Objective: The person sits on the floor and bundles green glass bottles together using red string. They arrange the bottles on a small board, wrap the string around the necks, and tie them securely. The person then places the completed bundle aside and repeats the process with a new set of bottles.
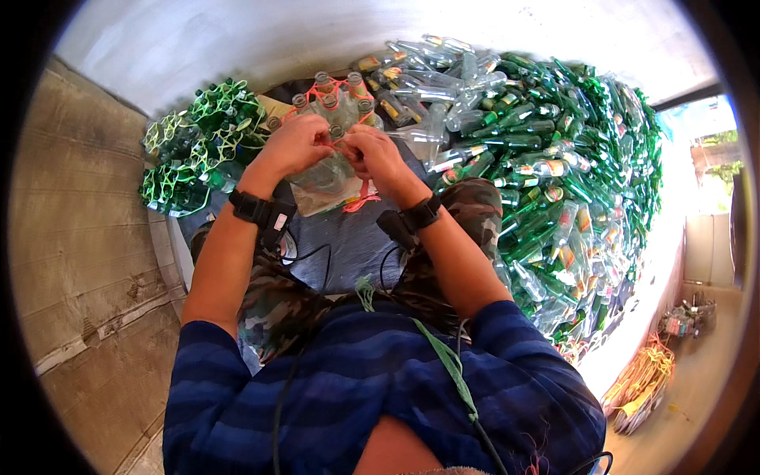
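Note:
My left hand (303, 142) and my right hand (371, 151) meet over a cluster of upright clear glass bottles (323, 175). Both pinch red-orange plastic twine (337, 144) at the near side of the bottle necks. The same twine runs around and between the necks farther back. Loose twine ends (360, 202) lie at the near right of the cluster, which stands on a light sheet (309, 203). My fingers and hands hide part of the nearest bottles.
A large heap of loose green and clear glass bottles (534, 142) rises at the right. At the left stand green bottles bundled with pale green twine (219, 133), beside a brown cardboard-like wall (89, 208). A tied bundle (641, 386) lies at the far lower right.

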